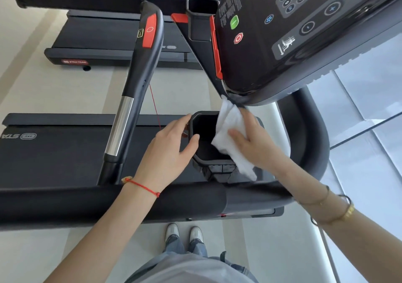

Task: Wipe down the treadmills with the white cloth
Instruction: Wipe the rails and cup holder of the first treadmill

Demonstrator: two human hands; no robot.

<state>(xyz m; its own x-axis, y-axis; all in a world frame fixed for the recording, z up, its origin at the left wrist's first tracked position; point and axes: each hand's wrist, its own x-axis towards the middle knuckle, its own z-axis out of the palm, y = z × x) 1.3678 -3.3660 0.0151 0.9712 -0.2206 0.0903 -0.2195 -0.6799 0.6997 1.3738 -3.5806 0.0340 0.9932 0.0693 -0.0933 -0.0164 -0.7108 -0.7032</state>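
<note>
Right grip: right hand [253,139] holds the crumpled white cotton cloth [231,135], fingers spread flat over it and thumb on the near side, pressing it vs. the right rim of the cup holder.
Left grip: left hand [171,145] w/ fingers lightly bent round the left rim of the black moulded-plastic cup holder [205,150], thumb over the edge; looks like steadying, carries nothing else.
Cloth posn: draped under the right grip, top corner reaching up to touch the lower edge of the glossy black console panel w/ keypad and green/red buttons [293,32]; lower tail hangs past the holder's near-right corner.
Step now (judged): wiping holder rim/inside on the near treadmill w/ black belt and deck [56,156].
Done so far: can't tell; no visible wet streaks or dust lines to show which surfaces were covered.
Left to do (judged): prob. the black-and-chrome side handrail w/ red pad [139,76], left of the left grip; the padded black front bar [108,202] just below both wrists; rest of console.
Other unit: second black treadmill [113,41] well beyond both grips, cloth nowhere near it; reads as not yet in hand.
Overall: mid-task at best, one small part of one machine in progress.
</note>
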